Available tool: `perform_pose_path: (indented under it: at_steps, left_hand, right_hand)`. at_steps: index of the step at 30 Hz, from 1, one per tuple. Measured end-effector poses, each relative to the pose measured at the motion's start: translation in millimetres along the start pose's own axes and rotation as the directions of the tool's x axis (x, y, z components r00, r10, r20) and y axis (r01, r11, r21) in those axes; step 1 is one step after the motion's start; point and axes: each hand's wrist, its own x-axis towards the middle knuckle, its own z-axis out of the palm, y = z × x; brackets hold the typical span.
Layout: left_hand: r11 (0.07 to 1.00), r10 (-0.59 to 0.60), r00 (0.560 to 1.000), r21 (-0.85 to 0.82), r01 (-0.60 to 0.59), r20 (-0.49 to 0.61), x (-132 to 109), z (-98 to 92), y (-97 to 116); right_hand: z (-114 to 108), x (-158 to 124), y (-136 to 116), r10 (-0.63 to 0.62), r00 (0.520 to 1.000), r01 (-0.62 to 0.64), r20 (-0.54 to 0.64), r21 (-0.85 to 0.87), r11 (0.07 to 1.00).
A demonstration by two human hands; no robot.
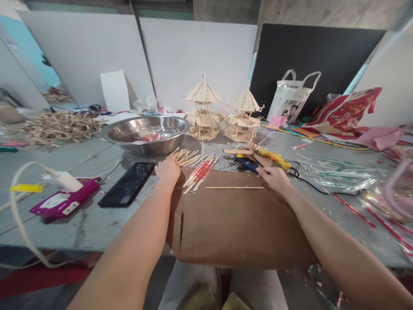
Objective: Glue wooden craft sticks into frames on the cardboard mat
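Observation:
My left hand (168,170) is at the far left corner of a brown paper-covered board (232,219), its fingers curled beside a pile of short wooden sticks (187,157). Whether it grips any of them is hidden. At the board's far right corner, my right hand (274,177) has its thumb and fingers closed on the end of a dark blue-handled tool (247,164). A yellow-handled tool (274,159) lies just beyond it. One thin wooden stick (235,187) lies across the board. Left of it are several sticks in red-and-white paper wrappers (200,173).
Two pagoda models (204,110) made of sticks stand behind. A steel basin (145,134) holds clear wrappers. A phone (127,185) and purple power strip (66,198) lie left, near a heap of sticks (61,128). Plastic wrappers (345,174) and a black cable (318,186) lie right.

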Motion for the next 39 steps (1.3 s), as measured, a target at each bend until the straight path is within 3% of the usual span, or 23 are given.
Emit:
perform_pose_path:
  at_steps: [12, 17, 20, 23, 29, 39]
  left_hand:
    - [0.998, -0.058, 0.998, -0.010, 0.058, -0.039, 1.8, 3.1, -0.9]
    - [0.998, 0.067, 0.987, 0.015, -0.065, -0.147, 0.6, 5.0, -0.7]
    - [0.987, 0.156, 0.986, 0.043, -0.154, -0.057, 1.5, 8.6, -0.3]
    - [0.983, 0.168, 0.985, 0.066, -0.170, 0.035, 2.7, 11.5, 0.7]
    - [0.978, 0.193, 0.981, 0.082, -0.191, -0.019, 2.2, 10.4, 3.2]
    - [0.993, 0.110, 0.990, 0.058, -0.105, -0.083, 1.3, 6.5, 3.5]
  right_hand:
    - [1.2, 0.6, 1.0, 0.000, 1.000, 0.001, -0.011, 0.010, 1.000]
    - [0.6, 0.3, 0.1, -0.010, 1.000, 0.010, -0.019, 0.008, 1.000]
    - [1.2, 0.0, 0.2, -0.009, 1.000, 0.009, -0.014, 0.007, 1.000]
    - [1.9, 0.2, 0.7, -0.010, 1.000, 0.010, -0.007, -0.002, 1.000]
    - [0.5, -0.2, -1.3, 0.003, 1.000, -0.003, 0.011, -0.015, 1.000]
    - [1.2, -0.7, -1.8, -0.008, 1.000, 0.009, 0.007, -0.005, 1.000]
